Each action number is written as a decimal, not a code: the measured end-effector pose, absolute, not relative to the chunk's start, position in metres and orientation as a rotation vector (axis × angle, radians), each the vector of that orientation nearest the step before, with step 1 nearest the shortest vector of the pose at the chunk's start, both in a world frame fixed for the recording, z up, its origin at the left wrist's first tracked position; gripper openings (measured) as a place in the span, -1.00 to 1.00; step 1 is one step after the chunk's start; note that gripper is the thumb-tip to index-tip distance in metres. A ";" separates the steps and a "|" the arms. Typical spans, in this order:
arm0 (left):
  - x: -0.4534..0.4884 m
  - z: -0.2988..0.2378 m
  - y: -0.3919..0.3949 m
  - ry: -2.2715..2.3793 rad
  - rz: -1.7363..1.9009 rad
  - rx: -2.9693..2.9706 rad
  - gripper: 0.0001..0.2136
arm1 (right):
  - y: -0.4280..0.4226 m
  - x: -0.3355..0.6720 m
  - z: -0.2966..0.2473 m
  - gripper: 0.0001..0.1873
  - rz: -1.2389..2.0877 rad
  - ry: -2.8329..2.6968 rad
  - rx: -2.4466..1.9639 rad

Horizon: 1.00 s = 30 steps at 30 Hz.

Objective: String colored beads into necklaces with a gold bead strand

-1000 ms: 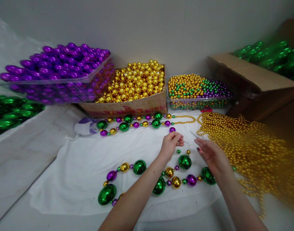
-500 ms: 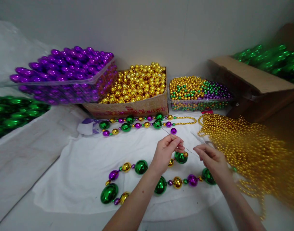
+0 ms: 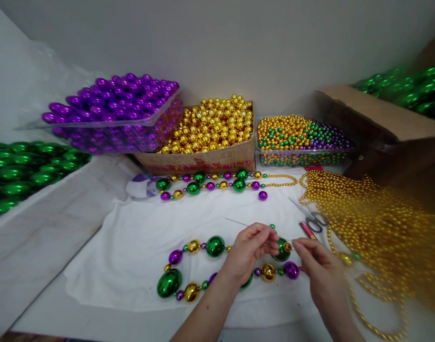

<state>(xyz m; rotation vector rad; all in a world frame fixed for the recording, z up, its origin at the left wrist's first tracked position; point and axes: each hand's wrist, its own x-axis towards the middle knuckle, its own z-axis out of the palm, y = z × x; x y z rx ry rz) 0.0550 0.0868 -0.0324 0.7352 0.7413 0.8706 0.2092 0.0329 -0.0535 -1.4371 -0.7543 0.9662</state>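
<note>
A white cloth [image 3: 131, 247] covers the middle of the work surface. A heap of gold bead strands [image 3: 381, 232] spills across its right side. At the back stand a clear tray of purple beads [image 3: 113, 109], a cardboard box of gold balls [image 3: 203, 161] and a clear tray of small mixed beads [image 3: 303, 157].

A finished necklace [image 3: 217, 183] of green, purple and gold beads lies stretched out in front of the box. Nearer the person, a part-strung necklace [image 3: 215, 246] curves across the cloth under both hands.

Both forearms reach in from the bottom edge and angle towards each other. The left hand [image 3: 251, 251] is palm down over the part-strung necklace. Its thumb and forefinger are pinched on a needle [image 3: 238, 223], which sticks out to the left, low over the cloth. The right hand [image 3: 317, 270] sits just beside it, the two nearly meeting. Its thumb and forefinger tips are closed together next to a small gold bead [image 3: 287, 246]. What they grip is too fine to see.

Scissors [image 3: 312, 223] lie just beyond the right hand, and a loose purple bead [image 3: 263, 195] rests near the finished necklace.
</note>
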 end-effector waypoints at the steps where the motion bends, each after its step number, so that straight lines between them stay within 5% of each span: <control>1: 0.054 -0.035 0.090 0.722 0.787 0.803 -0.78 | 0.032 0.209 -0.055 -0.75 0.953 -0.665 -1.406; 10: 0.062 -0.071 0.192 1.330 0.540 1.755 -0.84 | 0.023 0.214 -0.044 -0.75 0.941 -0.445 -1.270; 15: 0.086 -0.087 0.217 1.378 0.546 2.000 -0.61 | 0.022 0.205 -0.042 -0.74 1.015 -0.412 -1.200; 30: 0.043 -0.081 0.202 1.316 0.823 1.669 -0.76 | 0.018 0.190 -0.021 -0.77 0.893 -0.509 -1.260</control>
